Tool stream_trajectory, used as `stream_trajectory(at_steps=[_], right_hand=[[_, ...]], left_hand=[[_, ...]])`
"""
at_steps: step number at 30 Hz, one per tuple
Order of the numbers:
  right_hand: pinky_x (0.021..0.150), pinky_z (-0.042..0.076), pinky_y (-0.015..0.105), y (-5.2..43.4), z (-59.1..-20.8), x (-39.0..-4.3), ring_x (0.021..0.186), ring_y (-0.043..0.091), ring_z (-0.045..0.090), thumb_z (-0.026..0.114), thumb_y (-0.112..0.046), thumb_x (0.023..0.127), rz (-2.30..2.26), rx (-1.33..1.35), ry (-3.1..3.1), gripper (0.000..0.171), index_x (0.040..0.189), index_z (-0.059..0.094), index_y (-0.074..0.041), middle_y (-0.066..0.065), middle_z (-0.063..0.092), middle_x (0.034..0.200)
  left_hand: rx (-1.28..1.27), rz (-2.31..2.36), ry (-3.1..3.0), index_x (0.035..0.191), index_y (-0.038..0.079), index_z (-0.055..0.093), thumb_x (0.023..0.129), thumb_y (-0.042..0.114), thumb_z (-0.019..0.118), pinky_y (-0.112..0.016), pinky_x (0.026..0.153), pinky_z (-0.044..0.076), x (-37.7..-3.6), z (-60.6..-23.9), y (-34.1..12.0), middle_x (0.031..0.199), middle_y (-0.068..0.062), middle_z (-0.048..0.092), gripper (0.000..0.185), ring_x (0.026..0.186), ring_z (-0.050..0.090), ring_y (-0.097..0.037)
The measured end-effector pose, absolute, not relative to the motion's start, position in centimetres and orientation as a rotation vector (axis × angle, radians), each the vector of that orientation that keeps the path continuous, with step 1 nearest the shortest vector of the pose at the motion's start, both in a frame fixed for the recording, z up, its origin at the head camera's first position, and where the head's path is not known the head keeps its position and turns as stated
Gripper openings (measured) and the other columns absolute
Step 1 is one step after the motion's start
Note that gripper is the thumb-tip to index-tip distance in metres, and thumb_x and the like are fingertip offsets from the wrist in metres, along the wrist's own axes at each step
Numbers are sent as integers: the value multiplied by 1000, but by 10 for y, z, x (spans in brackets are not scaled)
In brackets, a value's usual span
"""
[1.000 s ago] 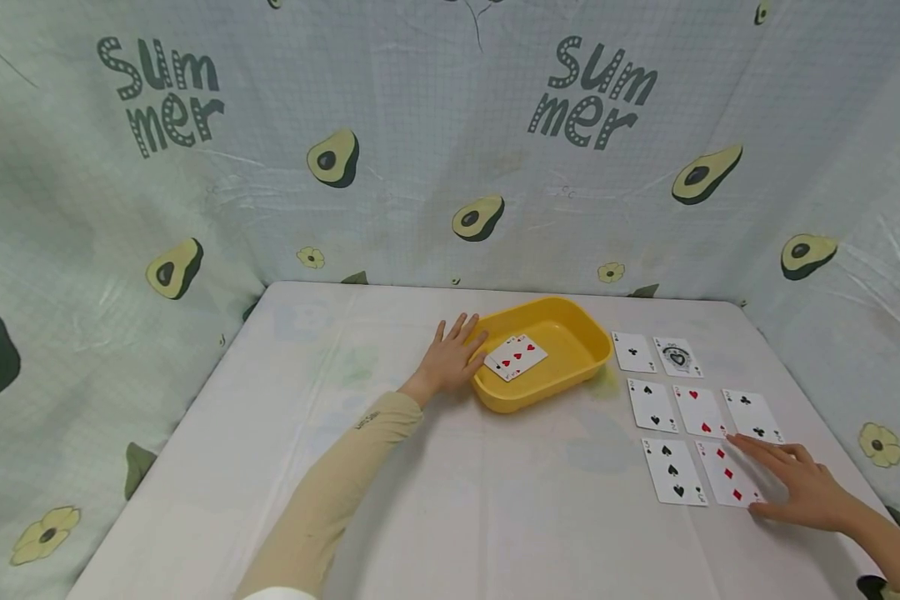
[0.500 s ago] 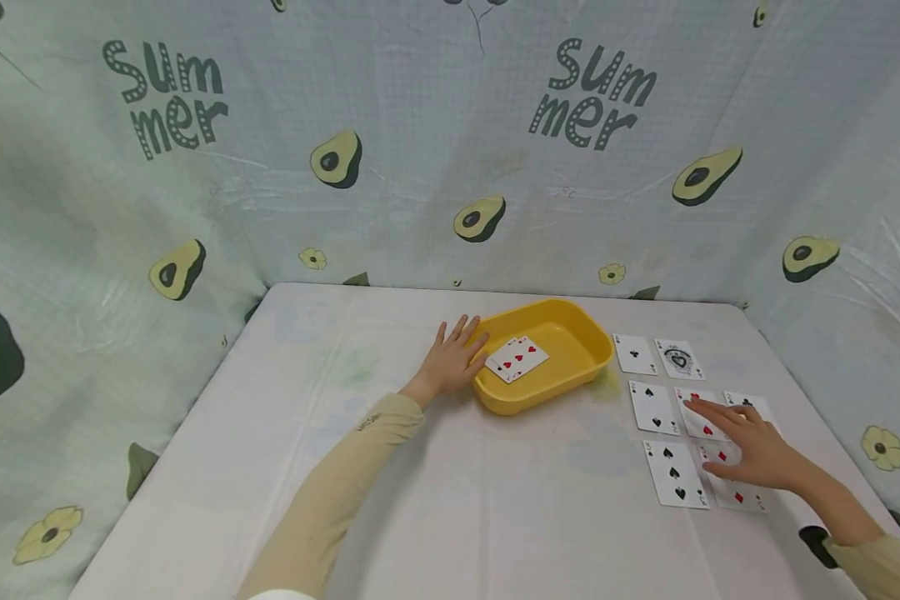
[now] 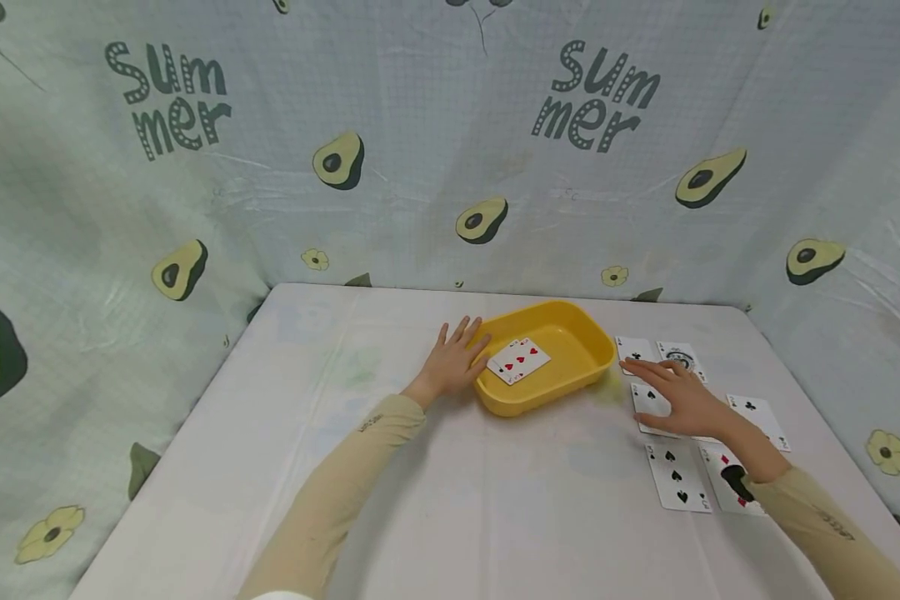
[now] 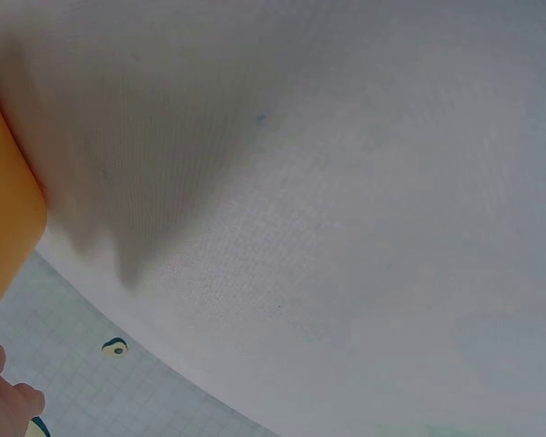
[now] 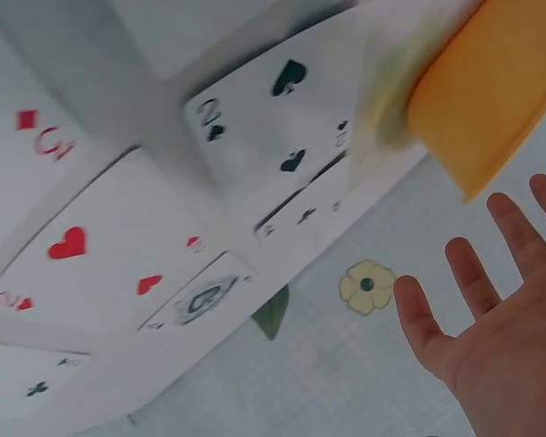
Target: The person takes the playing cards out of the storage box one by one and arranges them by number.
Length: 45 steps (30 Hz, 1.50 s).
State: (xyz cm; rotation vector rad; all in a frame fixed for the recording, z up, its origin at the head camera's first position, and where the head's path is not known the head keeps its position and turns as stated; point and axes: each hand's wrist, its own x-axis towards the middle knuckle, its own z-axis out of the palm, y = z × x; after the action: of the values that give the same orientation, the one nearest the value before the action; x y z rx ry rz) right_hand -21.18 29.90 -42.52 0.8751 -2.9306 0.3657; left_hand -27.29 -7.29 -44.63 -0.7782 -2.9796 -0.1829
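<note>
- Your left hand [image 3: 450, 362] lies flat at the centre of the head view, fingers straight and fanned, pressed against the near-left wall of the yellow tray [image 3: 570, 321]. It looks like a brace, so the tray doesn't slide.
- Inside the tray lies a card with red hearts [image 3: 519, 360], face up and tilted, close to your left fingertips.
- Your right hand [image 3: 678, 396] is out at centre right of the frame, palm down, fingers [image 3: 637, 367] stretched and relaxed, gripping nothing. It hovers over the grid of face-up cards; whether it touches one I can't tell.
- Those fingertips point at the clubs card [image 3: 633, 348] in the top row, just right of the tray. Beside it is the card with the ornate spade [image 3: 680, 357].
- Under your palm is the two of spades [image 5: 273, 123], clear in the wrist view, with the two of hearts [image 5: 91, 259] next to it.
- Lower right of the head view: a spades card [image 3: 677, 477] sits near your forearm, a red card [image 3: 720, 467] is partly hidden by your sleeve, and a clubs card [image 3: 757, 412] lies at the far right.
- All the cards lie apart in rows on the white surface [image 3: 345, 433], each easy to pick singly.
</note>
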Motion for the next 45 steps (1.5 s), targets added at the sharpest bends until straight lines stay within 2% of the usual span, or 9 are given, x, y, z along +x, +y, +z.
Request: stream_trajectory(at_steps=[4, 7, 16, 23, 31, 45], right_hand=[[87, 32, 57, 277, -422, -224, 110, 30, 34, 70, -31, 74, 364, 887, -2893, 72, 135, 37, -13, 11, 40, 136], [82, 35, 53, 262, -422, -233, 108, 30, 36, 68, -31, 75, 335, 869, -2864, 69, 133, 39, -10, 11, 42, 134], [86, 33, 49, 232, -416, -258, 112, 31, 36, 57, -44, 81, 306, 754, -2869, 65, 133, 41, -9, 14, 44, 133], [90, 31, 53, 205, -418, -269, 116, 35, 33, 56, -46, 81, 281, 718, -2954, 66, 133, 41, -9, 15, 43, 134], [100, 22, 61, 178, -422, -281, 124, 39, 27, 53, -51, 81, 279, 686, -3072, 69, 135, 39, -10, 16, 41, 136], [97, 28, 59, 152, -432, -296, 119, 36, 34, 53, -54, 81, 204, 717, -3146, 66, 132, 44, -12, 15, 45, 134]], left_hand=[[-770, -191, -2990, 141, 18, 29, 95, 36, 31, -50, 111, 5, -273, -447, -72, 151, -6, 12, 49, 140, 6, -26], [-768, -190, -3002, 141, 18, 28, 96, 36, 30, -50, 112, 4, -274, -447, -72, 151, -6, 11, 49, 140, 5, -26], [-768, -164, -2988, 141, 19, 29, 96, 36, 30, -50, 111, 5, -275, -444, -72, 151, -6, 13, 49, 140, 7, -25], [-769, -176, -2988, 140, 18, 30, 95, 36, 32, -50, 111, 6, -275, -443, -73, 151, -6, 14, 49, 140, 8, -25], [-781, -159, -2968, 140, 17, 31, 95, 37, 31, -51, 111, 7, -275, -442, -73, 150, -7, 16, 49, 139, 11, -25], [-783, -133, -2970, 140, 18, 30, 95, 36, 31, -52, 110, 10, -276, -442, -73, 151, -6, 15, 49, 140, 11, -25]])
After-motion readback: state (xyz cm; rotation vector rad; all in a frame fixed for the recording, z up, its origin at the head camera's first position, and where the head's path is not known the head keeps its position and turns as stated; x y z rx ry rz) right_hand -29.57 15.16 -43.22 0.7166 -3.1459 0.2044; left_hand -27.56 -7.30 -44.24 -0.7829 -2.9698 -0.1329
